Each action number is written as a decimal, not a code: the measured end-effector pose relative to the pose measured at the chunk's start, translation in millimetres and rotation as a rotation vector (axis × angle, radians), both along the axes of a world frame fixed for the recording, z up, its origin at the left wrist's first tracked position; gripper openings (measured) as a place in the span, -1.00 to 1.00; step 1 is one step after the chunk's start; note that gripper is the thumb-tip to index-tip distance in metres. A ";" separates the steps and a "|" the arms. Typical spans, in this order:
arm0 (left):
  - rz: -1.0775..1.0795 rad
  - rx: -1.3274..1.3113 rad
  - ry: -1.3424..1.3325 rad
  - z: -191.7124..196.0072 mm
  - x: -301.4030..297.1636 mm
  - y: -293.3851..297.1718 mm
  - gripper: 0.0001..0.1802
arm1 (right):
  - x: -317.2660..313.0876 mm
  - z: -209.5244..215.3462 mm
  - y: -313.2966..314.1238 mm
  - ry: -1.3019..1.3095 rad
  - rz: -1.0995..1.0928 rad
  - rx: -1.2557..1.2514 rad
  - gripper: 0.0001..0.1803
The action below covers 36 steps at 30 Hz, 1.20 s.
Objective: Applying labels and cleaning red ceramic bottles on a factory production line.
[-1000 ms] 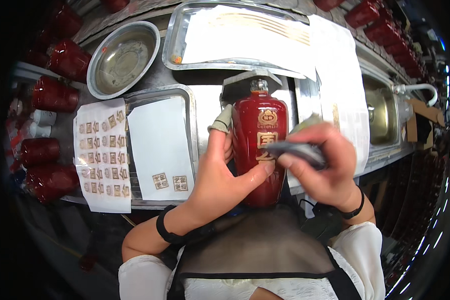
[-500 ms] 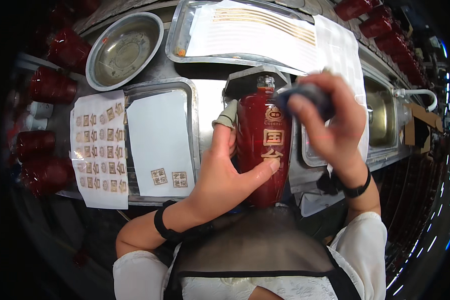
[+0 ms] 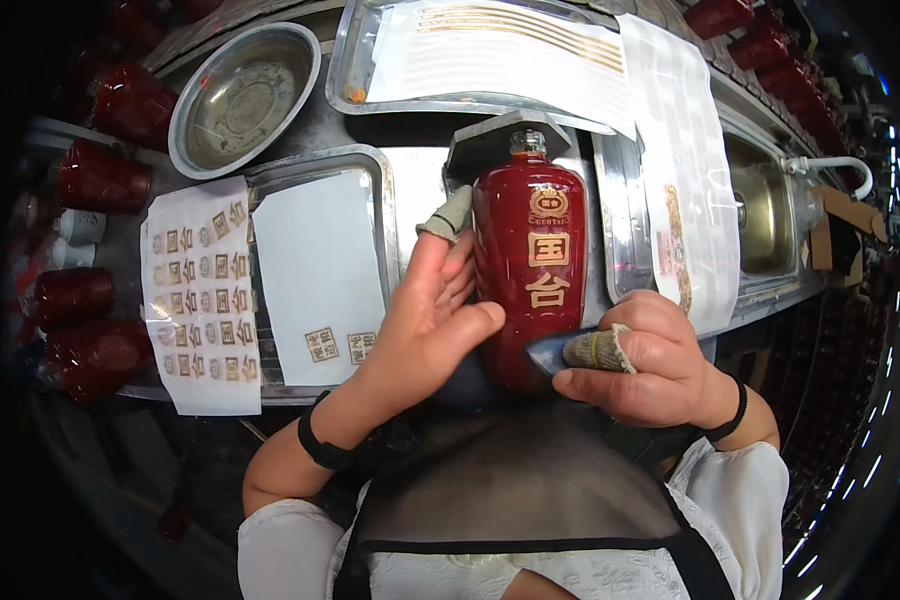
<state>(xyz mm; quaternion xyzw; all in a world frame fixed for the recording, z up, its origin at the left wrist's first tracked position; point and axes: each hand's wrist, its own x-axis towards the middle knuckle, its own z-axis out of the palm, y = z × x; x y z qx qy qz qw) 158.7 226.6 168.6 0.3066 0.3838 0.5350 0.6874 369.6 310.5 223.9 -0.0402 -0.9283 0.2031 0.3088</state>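
A glossy dark-red glass bottle [image 3: 510, 260] with gold emblem and characters lies in front of me, its clear neck pointing away against a grey angled support [image 3: 470, 140]. My left hand [image 3: 432, 310] is along the bottle's left side, fingers stretched out and thumb tip at its edge; a cloth finger cot [image 3: 448, 217] covers one fingertip. Near the bottle's lower right, my right hand [image 3: 645, 365] is closed around a flat blue scraper [image 3: 547, 350], whose edge touches or nearly touches the glass. A knitted finger cot [image 3: 598, 349] covers a finger of that hand.
Left, a sheet of gold decals [image 3: 198, 300] lies beside a metal tray [image 3: 378, 180] holding a white sheet [image 3: 320, 260]. Behind are a metal basin [image 3: 182, 150] and a tray with gold-striped paper [image 3: 500, 65]. A decal strip [image 3: 695, 200] and sink [image 3: 770, 235] are right; red bottles [image 3: 100, 180] line both sides.
My right hand has moved down from beside the bottle's upper part to its lower right with the scraper. My left thumb has drawn back from the bottle's front to its left edge.
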 end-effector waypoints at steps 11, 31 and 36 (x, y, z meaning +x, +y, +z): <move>0.077 0.103 0.046 7.1 11.4 2.3 -0.28 | -24.4 -7.3 -29.1 0.177 0.030 0.128 -0.81; 0.142 0.031 0.265 7.9 26.5 6.2 -0.23 | 0.4 -29.1 -23.0 0.366 -0.633 -0.879 -0.78; 0.142 -0.004 0.225 16.9 16.4 23.6 -0.18 | 9.5 -34.4 -18.2 0.371 -0.831 -0.954 -0.75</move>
